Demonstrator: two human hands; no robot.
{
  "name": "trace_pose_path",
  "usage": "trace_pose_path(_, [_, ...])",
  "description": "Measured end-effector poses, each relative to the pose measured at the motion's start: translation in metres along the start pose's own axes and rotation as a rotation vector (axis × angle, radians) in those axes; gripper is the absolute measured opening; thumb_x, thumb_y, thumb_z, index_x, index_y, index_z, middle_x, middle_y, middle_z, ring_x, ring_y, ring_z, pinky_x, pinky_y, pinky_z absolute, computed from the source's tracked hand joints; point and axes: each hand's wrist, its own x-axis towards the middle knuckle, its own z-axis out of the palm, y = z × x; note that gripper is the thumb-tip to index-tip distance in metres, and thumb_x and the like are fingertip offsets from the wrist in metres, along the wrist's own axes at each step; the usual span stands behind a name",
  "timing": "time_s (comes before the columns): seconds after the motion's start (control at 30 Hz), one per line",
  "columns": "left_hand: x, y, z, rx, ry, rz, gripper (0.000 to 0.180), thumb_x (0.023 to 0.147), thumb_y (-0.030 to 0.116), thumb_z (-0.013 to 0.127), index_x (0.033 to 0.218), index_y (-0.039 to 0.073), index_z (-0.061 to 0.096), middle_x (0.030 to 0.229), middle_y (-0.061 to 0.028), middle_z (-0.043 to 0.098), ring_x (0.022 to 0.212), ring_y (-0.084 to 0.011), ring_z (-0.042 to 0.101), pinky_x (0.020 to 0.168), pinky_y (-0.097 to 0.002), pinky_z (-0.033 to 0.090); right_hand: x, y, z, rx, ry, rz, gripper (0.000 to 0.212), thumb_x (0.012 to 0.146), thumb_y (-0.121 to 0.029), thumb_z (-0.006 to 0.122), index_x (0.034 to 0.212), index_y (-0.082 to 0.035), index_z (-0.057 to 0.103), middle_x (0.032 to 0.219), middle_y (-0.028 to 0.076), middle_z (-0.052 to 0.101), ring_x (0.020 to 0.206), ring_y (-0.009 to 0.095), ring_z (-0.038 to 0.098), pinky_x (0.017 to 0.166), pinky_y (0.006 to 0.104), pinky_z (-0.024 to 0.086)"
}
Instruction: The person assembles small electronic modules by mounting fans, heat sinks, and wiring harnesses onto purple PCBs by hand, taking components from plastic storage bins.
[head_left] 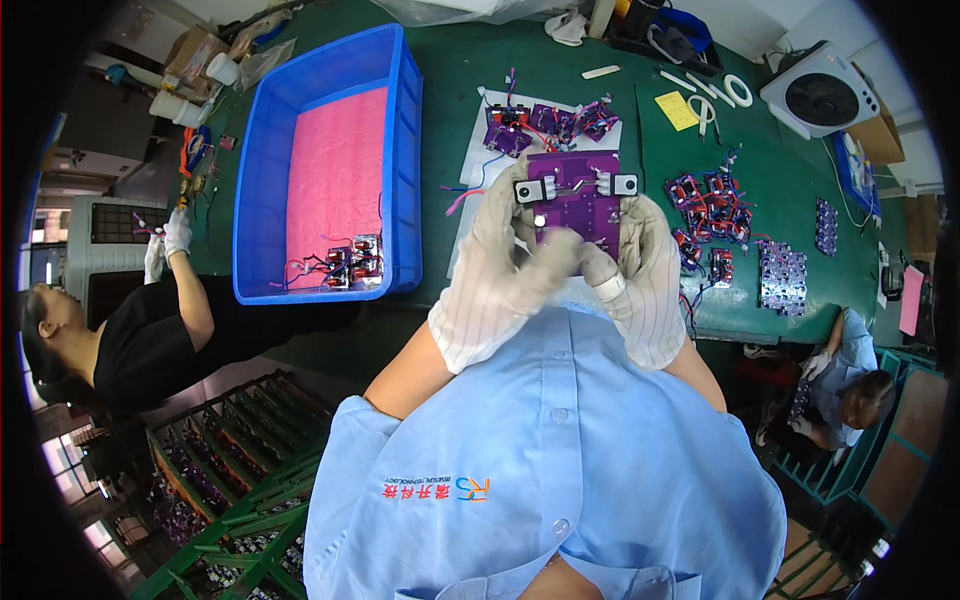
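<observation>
A purple circuit board (pixel 575 165) is held up in front of my chest, with two black-and-white square parts near its sides and small metal pieces between them. My left hand (pixel 495 270), in a white striped glove, grips its left side; the thumb is smeared by motion over the lower part. On the opposite side my right hand (pixel 645 275), gloved too, is closed round the edge. Just beyond, several wired purple circuit assemblies (pixel 553 120) lie on a white sheet (pixel 480 135).
A blue bin (pixel 400 200) with a pink lining and wired assemblies stands at left. More wired boards (pixel 712 208) and a bare board panel (pixel 783 277) lie on the green table (pixel 640 110) at right. A fan (pixel 820 95) and tape rolls (pixel 738 91) stand farther back. Two co-workers flank me.
</observation>
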Motion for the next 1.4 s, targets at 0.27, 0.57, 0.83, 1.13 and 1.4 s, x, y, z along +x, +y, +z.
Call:
trace_pose_path(0.27, [-0.001, 0.014, -0.010, -0.171, 0.051, -0.303, 0.058, 0.084, 0.015, 0.059, 0.132, -0.004, 0.033, 0.110, -0.0115, 0.055, 0.100, -0.0163, 0.056, 0.084, -0.0282, 0.048, 0.010, -0.011, -0.006, -0.164, 0.028, 0.088, 0.041, 0.083, -0.016, 0.061, 0.114, 0.005, 0.046, 0.084, 0.006, 0.057, 0.068, 0.010, 0.056, 0.060, 0.0235, 0.045])
trace_pose_path(0.57, [-0.004, 0.007, -0.018, -0.628, 0.032, -0.246, 0.056, 0.085, 0.013, 0.053, 0.134, -0.003, 0.030, 0.104, -0.0109, 0.055, 0.075, -0.0133, 0.060, 0.051, -0.0242, 0.054, 0.001, -0.003, -0.012, 0.267, 0.033, 0.320, 0.037, 0.086, -0.017, 0.056, 0.119, -0.001, 0.047, 0.081, 0.002, 0.057, 0.051, 0.006, 0.050, 0.040, 0.0198, 0.037])
trace_pose_path(0.83, [-0.002, -0.021, -0.027, -0.880, -0.133, -0.160, 0.050, 0.092, 0.029, 0.045, 0.131, -0.001, 0.036, 0.119, -0.0125, 0.053, 0.099, -0.0176, 0.059, 0.076, -0.0284, 0.054, -0.003, 0.010, -0.012, 0.349, -0.005, 0.375, 0.062, 0.086, -0.048, 0.052, 0.124, -0.001, 0.041, 0.083, 0.005, 0.060, 0.046, 0.007, 0.051, 0.035, 0.0186, 0.038])
trace_pose_path(1.13, [0.002, -0.018, -0.030, -0.899, -0.032, -0.173, 0.061, 0.093, 0.041, 0.039, 0.134, -0.003, 0.027, 0.115, -0.0153, 0.053, 0.090, -0.0196, 0.062, 0.047, -0.0305, 0.056, 0.006, 0.023, -0.005, 0.278, -0.049, 0.355, 0.084, 0.079, -0.071, 0.042, 0.125, -0.001, 0.039, 0.084, 0.006, 0.060, 0.042, 0.006, 0.047, 0.033, 0.0169, 0.034])
trace_pose_path(1.4, [0.002, -0.012, -0.040, -0.741, -0.020, -0.229, 0.085, 0.084, 0.067, 0.032, 0.134, -0.003, 0.027, 0.119, -0.0151, 0.051, 0.094, -0.0191, 0.061, 0.057, -0.0284, 0.056, 0.008, 0.025, 0.000, 0.351, -0.106, 0.391, 0.075, 0.080, -0.053, 0.058, 0.130, -0.002, 0.033, 0.097, 0.008, 0.058, 0.054, 0.005, 0.051, 0.039, 0.0166, 0.037])
